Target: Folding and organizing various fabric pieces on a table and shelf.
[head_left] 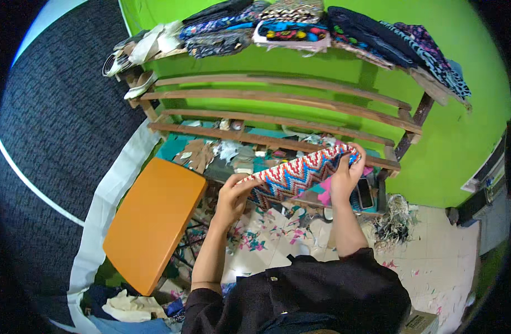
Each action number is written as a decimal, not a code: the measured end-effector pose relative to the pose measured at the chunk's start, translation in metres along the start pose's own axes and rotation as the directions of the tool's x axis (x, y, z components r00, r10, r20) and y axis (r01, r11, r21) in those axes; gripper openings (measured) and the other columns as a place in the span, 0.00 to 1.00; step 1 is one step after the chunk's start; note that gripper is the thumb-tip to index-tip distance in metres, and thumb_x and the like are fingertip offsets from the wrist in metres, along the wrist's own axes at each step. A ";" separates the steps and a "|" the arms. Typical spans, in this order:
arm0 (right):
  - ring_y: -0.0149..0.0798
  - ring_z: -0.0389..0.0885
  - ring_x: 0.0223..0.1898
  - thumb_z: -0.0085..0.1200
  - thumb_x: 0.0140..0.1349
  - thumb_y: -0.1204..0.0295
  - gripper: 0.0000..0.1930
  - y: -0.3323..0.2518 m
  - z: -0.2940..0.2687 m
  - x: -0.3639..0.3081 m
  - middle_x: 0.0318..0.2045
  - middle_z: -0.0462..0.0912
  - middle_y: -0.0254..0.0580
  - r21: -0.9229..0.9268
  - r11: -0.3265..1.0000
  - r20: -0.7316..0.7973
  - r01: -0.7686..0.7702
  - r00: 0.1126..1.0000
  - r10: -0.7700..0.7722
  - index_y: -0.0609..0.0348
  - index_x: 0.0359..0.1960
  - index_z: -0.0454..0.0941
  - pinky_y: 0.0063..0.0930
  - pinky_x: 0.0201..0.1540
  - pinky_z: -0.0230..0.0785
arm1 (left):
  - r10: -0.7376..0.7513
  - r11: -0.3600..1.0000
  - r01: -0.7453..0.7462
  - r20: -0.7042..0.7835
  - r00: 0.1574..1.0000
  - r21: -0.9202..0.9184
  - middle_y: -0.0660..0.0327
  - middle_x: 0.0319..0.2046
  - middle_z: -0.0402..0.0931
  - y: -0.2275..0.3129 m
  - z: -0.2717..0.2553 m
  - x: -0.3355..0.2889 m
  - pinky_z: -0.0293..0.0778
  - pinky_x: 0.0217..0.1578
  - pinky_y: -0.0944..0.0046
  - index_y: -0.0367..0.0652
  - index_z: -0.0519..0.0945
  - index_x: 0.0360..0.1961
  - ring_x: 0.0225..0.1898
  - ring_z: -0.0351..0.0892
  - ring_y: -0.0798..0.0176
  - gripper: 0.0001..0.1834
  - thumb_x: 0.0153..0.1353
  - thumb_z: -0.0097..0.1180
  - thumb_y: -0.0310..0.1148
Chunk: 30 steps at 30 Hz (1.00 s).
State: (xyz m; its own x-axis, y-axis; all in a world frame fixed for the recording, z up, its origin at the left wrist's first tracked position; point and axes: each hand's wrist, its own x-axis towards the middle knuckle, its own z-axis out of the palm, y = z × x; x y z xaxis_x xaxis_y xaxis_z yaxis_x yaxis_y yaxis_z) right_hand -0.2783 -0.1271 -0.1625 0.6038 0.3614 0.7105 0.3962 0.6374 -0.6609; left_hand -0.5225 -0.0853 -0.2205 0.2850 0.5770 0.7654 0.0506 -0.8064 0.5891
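Stretched between my two hands is a folded piece of fabric [300, 177] with a zigzag pattern in red, white, blue and brown. My left hand [232, 197] pinches its left end, thumb along the upper edge. At the other end, higher and further right, my right hand [347, 175] grips the cloth with the fingers behind it. The fabric is held up in the air, its left end lower than its right. Part of the wooden rack and the low shelf behind is hidden by it.
A wooden slatted rack [277, 99] stands against the green wall, with folded fabrics [291, 30] on top and a shoe [140, 85] at its left. An orange tabletop [155, 222] is at left. A phone [365, 193] lies on the low shelf. Scraps [261, 234] litter the tiled floor.
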 end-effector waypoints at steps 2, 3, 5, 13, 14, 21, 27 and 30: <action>0.33 0.67 0.43 0.37 0.56 0.86 0.14 -0.018 0.001 0.015 0.40 0.69 0.41 0.036 0.997 -0.104 0.066 0.993 -0.061 0.63 0.44 0.64 0.25 0.51 0.57 | -0.009 0.993 0.023 0.120 0.993 -0.120 0.54 0.38 0.72 0.000 0.014 0.014 0.70 0.39 0.65 0.51 0.78 0.42 0.39 0.74 0.54 0.22 0.47 0.51 0.15; 0.33 0.68 0.43 0.36 0.57 0.86 0.14 -0.022 -0.008 0.032 0.40 0.69 0.41 -0.017 0.984 -0.116 0.176 0.977 -0.177 0.63 0.44 0.64 0.25 0.51 0.57 | 0.113 0.990 -0.101 0.136 0.984 -0.095 0.53 0.39 0.73 0.003 0.028 0.027 0.70 0.39 0.63 0.52 0.77 0.43 0.40 0.74 0.53 0.22 0.47 0.53 0.16; 0.34 0.67 0.43 0.37 0.58 0.84 0.13 -0.020 -0.030 0.074 0.41 0.69 0.42 -0.090 0.935 -0.147 0.343 0.924 -0.354 0.63 0.45 0.62 0.25 0.50 0.58 | 0.108 0.981 -0.059 0.270 0.957 -0.185 0.53 0.41 0.72 0.013 0.058 0.057 0.72 0.39 0.61 0.53 0.77 0.45 0.41 0.74 0.51 0.24 0.45 0.56 0.19; 0.37 0.68 0.42 0.39 0.60 0.81 0.11 -0.086 -0.093 0.264 0.41 0.67 0.45 -0.409 0.479 -0.255 0.777 0.407 -0.877 0.67 0.46 0.61 0.30 0.51 0.60 | 0.564 0.823 -0.539 0.146 0.813 -0.183 0.55 0.37 0.72 0.072 0.183 0.190 0.72 0.35 0.62 0.49 0.77 0.43 0.35 0.74 0.54 0.19 0.48 0.56 0.21; 0.38 0.67 0.44 0.39 0.60 0.82 0.12 -0.101 -0.096 0.292 0.42 0.66 0.46 -0.505 0.395 -0.245 0.767 0.311 -0.918 0.69 0.45 0.61 0.30 0.51 0.59 | 0.580 0.810 -0.551 0.137 0.803 -0.199 0.55 0.37 0.72 0.086 0.197 0.211 0.72 0.35 0.62 0.49 0.77 0.43 0.35 0.74 0.54 0.19 0.48 0.56 0.21; 0.43 0.70 0.39 0.45 0.52 0.79 0.11 -0.174 -0.087 0.467 0.37 0.72 0.49 -0.645 -0.169 0.038 0.745 -0.189 -0.981 0.67 0.38 0.69 0.33 0.48 0.61 | 0.684 0.720 -0.690 -0.235 0.690 0.070 0.62 0.35 0.72 0.158 0.285 0.343 0.60 0.45 0.44 0.51 0.78 0.39 0.39 0.74 0.61 0.12 0.51 0.54 0.28; 0.40 0.72 0.38 0.47 0.48 0.74 0.12 -0.181 -0.075 0.543 0.34 0.77 0.33 -0.714 -0.412 0.223 0.567 -0.373 -0.901 0.51 0.36 0.75 0.31 0.46 0.58 | 0.739 0.670 -0.680 -0.365 0.567 0.298 0.62 0.34 0.73 0.188 0.298 0.396 0.32 0.49 0.24 0.51 0.76 0.43 0.47 0.70 0.62 0.15 0.54 0.50 0.38; 0.40 0.72 0.36 0.48 0.47 0.74 0.12 -0.185 -0.071 0.564 0.33 0.77 0.34 -0.696 -0.451 0.281 0.559 -0.366 -0.887 0.50 0.36 0.75 0.32 0.45 0.58 | 0.659 0.750 -0.649 -0.224 0.718 0.128 0.60 0.34 0.73 0.189 0.295 0.401 0.31 0.49 0.25 0.49 0.75 0.46 0.47 0.70 0.60 0.16 0.56 0.47 0.38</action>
State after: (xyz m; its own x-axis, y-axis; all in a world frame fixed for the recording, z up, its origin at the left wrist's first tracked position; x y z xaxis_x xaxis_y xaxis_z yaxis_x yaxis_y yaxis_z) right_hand 0.0379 -0.0889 0.3432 -0.7668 -0.5066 0.3942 0.6402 -0.5586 0.5274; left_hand -0.1158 -0.0447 0.1213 0.0235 -0.0882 0.9958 -0.0244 -0.9959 -0.0876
